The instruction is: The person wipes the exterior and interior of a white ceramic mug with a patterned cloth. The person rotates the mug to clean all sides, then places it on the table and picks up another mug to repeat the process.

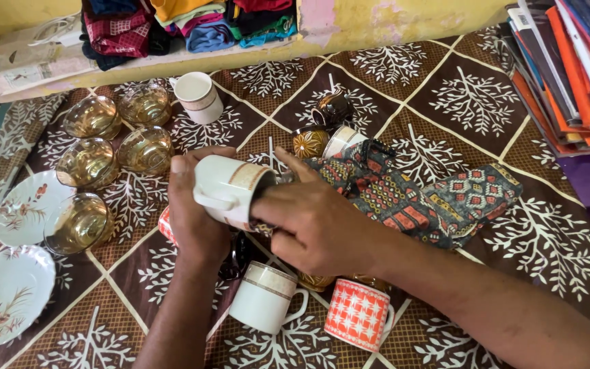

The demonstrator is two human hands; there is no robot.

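Among crowding mugs, left hand grips the white cup, right hand grips patterned cloth

One head-worn camera looks steeply down and forward from just above the person's arms, close to the work. The forearms enter from the bottom edge, the left hand and right hand meeting near the centre of the frame. The brown leaf-patterned cloth fills most of the view. The yellow wall ledge runs along the top edge, marking the far limit. No second view exists.
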